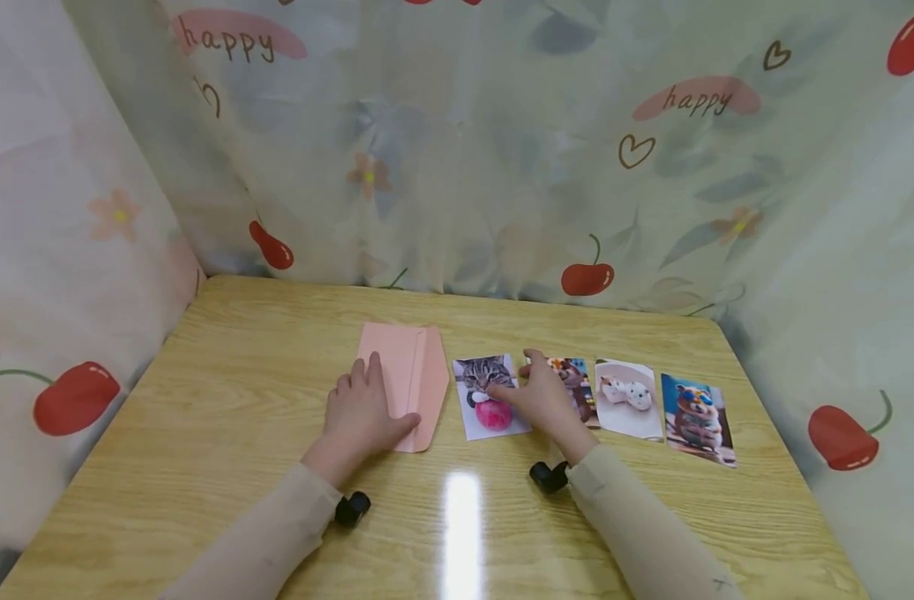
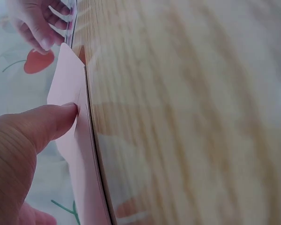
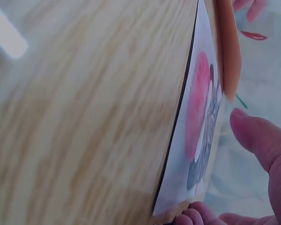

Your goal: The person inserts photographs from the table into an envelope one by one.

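My left hand rests on a pink envelope lying on the table, its fingers spread over the left part. In the left wrist view, the thumb touches the envelope near its flap. My right hand reaches over a card with a cat and a pink ball. The right thumb stands raised above this card in the right wrist view, while the other fingers are bent at the card's edge. Partly hidden behind that hand is a second picture card.
To the right lie a card with two white hamsters and one with a hamster in sunglasses. All sit on a wooden table. Printed curtains rise behind the table and at both sides.
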Motion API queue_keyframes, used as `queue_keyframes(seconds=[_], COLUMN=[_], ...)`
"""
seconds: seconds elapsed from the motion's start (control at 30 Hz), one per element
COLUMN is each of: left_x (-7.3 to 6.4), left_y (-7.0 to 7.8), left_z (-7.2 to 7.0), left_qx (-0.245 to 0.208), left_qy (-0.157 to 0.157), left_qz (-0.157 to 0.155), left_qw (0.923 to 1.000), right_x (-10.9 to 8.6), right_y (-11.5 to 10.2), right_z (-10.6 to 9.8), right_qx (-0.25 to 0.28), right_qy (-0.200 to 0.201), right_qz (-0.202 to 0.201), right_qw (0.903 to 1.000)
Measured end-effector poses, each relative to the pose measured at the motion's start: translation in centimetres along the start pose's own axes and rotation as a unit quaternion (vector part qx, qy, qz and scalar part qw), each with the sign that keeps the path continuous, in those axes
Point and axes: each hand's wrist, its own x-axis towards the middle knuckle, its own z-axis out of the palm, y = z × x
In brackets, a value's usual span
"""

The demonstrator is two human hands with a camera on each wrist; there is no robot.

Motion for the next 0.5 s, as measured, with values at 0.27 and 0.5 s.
queue_keyframes(seconds=[0.27,0.5], left_x=[0.23,0.04], left_y=[-0.09,-0.20], left_z=[-0.19,-0.35], left_qx=[-0.002,-0.007], left_qy=[-0.008,-0.011], left_qz=[0.010,0.012], left_qw=[0.9999,0.9999], right_x=[0.30,0.35], right_y=[-0.39,-0.43], right_z=[0.35,0.82], right_qx=[-0.030,-0.067], right_qy=[0.013,0.024], right_qz=[-0.017,-0.021], right_qw=[0.9993,0.9973])
